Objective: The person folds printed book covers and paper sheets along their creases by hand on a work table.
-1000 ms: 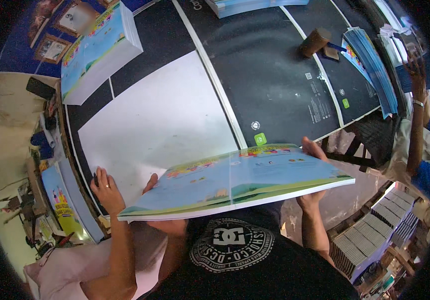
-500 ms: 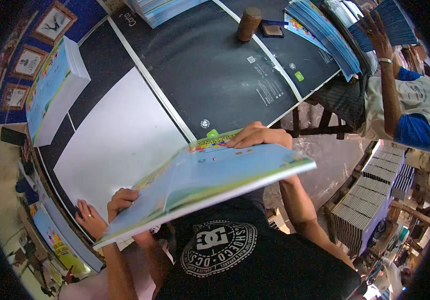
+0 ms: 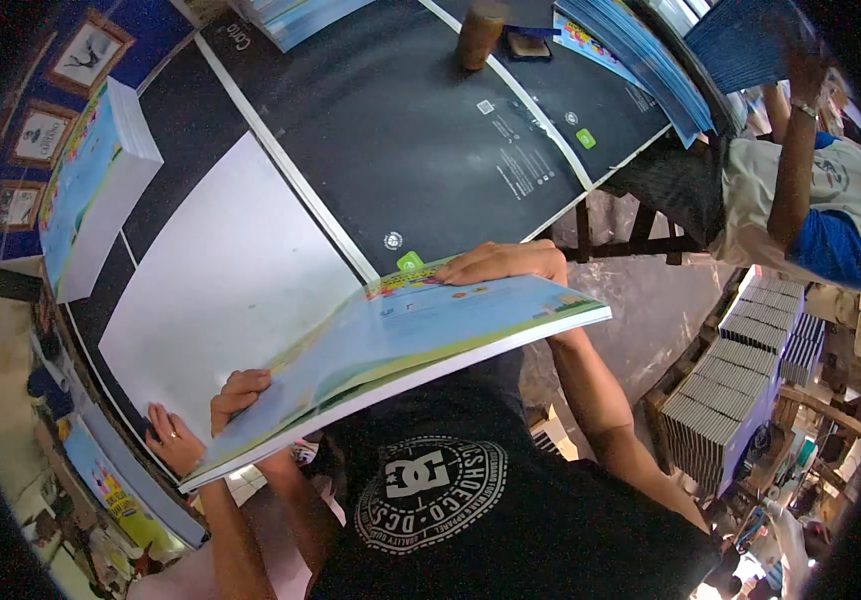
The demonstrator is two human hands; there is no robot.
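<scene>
A broad paperback book (image 3: 421,320) with a light blue and green cover spans the near side of the table, tilted above my black shirt. A narrow gap shows beneath its cover along the near edge. My left hand (image 3: 239,392) has its fingers curled over the book's left part. My right hand (image 3: 506,264) lies over the far part of the cover, its forearm passing under the right corner; its thumb is hidden. Just left of my left hand, another person's ringed hand (image 3: 173,440) rests by a large white sheet (image 3: 226,260).
A stack of similar books (image 3: 101,190) stands at the left. More blue stacks (image 3: 641,70) lie at the far right, beside a brown cylinder (image 3: 481,35). A co-worker (image 3: 801,190) handles a blue stack there. Piled bundles (image 3: 721,400) fill the right side below.
The book's right end has shifted slightly left, and a gap has appeared under its cover at the near edge. At the far right, the co-worker's raised hand has moved right. The view has shifted slightly.
</scene>
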